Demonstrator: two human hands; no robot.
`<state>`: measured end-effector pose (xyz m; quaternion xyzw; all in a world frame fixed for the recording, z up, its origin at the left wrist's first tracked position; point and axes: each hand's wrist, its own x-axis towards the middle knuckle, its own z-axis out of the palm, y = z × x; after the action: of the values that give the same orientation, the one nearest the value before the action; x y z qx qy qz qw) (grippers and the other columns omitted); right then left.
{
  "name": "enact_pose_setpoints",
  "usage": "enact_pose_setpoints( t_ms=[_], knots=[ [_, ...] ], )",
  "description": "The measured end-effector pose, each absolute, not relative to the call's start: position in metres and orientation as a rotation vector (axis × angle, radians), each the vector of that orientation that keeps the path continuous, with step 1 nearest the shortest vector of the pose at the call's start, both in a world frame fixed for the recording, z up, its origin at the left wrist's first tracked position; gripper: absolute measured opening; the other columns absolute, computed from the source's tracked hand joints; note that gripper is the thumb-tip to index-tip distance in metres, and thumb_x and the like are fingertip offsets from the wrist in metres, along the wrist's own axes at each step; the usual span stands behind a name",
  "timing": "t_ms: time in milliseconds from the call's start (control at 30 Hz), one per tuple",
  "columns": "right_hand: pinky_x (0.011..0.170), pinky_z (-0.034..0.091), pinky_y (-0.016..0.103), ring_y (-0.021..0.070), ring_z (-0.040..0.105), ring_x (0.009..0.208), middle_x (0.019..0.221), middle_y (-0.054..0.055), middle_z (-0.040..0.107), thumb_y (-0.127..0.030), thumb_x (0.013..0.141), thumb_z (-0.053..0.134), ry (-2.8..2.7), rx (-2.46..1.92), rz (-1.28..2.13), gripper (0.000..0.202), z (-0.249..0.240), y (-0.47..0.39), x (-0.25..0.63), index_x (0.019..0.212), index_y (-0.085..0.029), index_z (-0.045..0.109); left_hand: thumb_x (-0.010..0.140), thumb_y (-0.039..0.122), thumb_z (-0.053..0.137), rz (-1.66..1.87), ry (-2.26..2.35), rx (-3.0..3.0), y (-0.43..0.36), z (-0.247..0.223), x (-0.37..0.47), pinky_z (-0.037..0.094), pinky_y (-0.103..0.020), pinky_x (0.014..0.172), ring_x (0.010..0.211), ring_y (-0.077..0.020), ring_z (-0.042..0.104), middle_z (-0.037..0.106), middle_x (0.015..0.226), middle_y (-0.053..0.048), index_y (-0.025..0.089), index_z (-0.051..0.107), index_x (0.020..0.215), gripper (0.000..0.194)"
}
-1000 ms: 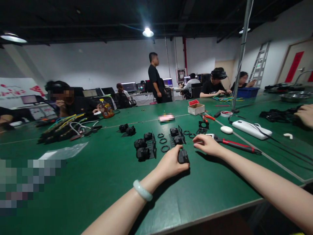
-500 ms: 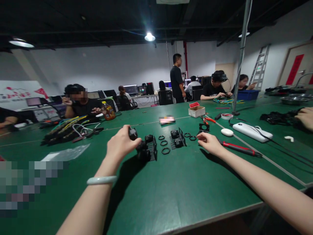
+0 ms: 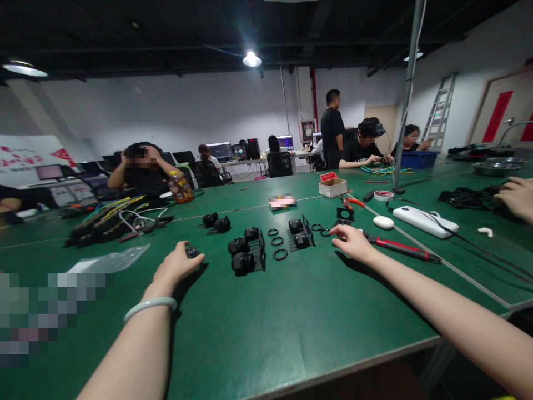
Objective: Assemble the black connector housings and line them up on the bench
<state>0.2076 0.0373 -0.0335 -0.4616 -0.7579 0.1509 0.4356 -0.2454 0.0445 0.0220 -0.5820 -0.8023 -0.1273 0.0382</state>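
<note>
My left hand (image 3: 175,265) is closed round a small black lens-like piece (image 3: 192,253), low over the table at the left. To its right stand several black lens modules (image 3: 242,262) beside an upright slotted black bracket (image 3: 260,250). Behind the hand lie two more black lens pieces (image 3: 221,224). Three black rings (image 3: 280,254) form a column in the middle, and a second bracket (image 3: 308,229) with two lens modules (image 3: 300,240) is right of them. My right hand (image 3: 353,243) rests with fingers apart, nothing seen in them, its fingertips near another black ring (image 3: 325,233).
Red-black pliers handles (image 3: 406,250), a white oval object (image 3: 383,222), a white power bank-like device (image 3: 425,221) and a small box (image 3: 332,188) lie right. Cable bundles (image 3: 104,222), a bottle (image 3: 180,188) and a plastic bag (image 3: 112,258) are left. Co-workers sit across the table.
My left hand has moved left and nearer with the black lens piece, away from the lens modules. My right hand has barely moved. Across the table, a co-worker has raised both hands to the headgear.
</note>
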Motion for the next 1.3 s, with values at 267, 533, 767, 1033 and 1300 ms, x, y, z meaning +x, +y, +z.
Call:
enact_pose_setpoints(
  t_ms=[267,533,767,1033,1300],
  knots=[
    [0.074,0.039,0.029,0.0151,0.052,0.08,0.084,0.005,0.058,-0.016,0.064,0.048,-1.911,-1.146,0.305,0.021,-0.032,0.037,0.205,0.084,-0.016,0.056,0.068,0.059,0.027,-0.388,-2.457,-1.571,0.033,0.043,-0.237,0.038,-0.036,0.06,0.085,-0.032,0.048,0.033,0.11,-0.016,0.018,0.01,0.121,0.07],
    [0.081,0.037,0.032,0.0165,0.049,0.09,0.096,0.008,0.055,-0.017,0.066,0.049,-1.96,-1.066,0.276,0.033,-0.033,0.034,0.19,0.098,-0.015,0.052,0.071,0.044,0.037,-0.474,-1.646,-1.834,0.008,0.071,-0.104,0.031,-0.04,0.08,0.097,-0.0282,0.037,0.035,0.111,-0.012,0.016,0.029,0.115,0.052],
    [0.091,0.028,0.034,0.0165,0.037,0.106,0.112,0.008,0.045,-0.023,0.071,0.046,-2.147,-0.92,0.238,0.044,-0.032,0.032,0.182,0.115,-0.02,0.04,0.068,0.025,0.044,-0.354,-1.259,-2.427,-0.01,0.036,-0.016,0.03,-0.036,0.086,0.1,-0.0223,0.037,0.042,0.108,-0.009,0.016,0.049,0.089,0.024],
    [0.093,0.024,0.039,0.0185,0.03,0.112,0.117,0.008,0.041,-0.027,0.074,0.043,-2.217,-0.932,0.187,0.042,-0.035,0.035,0.18,0.115,-0.02,0.04,0.065,0.017,0.045,-0.305,-1.187,-2.487,0.003,0.002,-0.002,0.027,-0.039,0.09,0.112,-0.0251,0.028,0.032,0.122,-0.012,0.015,0.049,0.094,0.029],
    [0.092,0.025,0.039,0.0194,0.034,0.11,0.114,0.01,0.046,-0.03,0.074,0.044,-2.281,-0.891,0.174,0.042,-0.033,0.035,0.176,0.113,-0.016,0.042,0.068,0.023,0.044,-0.269,-1.227,-2.518,0.014,-0.005,-0.003,0.027,-0.041,0.089,0.113,-0.0262,0.027,0.025,0.127,-0.011,0.019,0.047,0.102,0.034]
  ],
)
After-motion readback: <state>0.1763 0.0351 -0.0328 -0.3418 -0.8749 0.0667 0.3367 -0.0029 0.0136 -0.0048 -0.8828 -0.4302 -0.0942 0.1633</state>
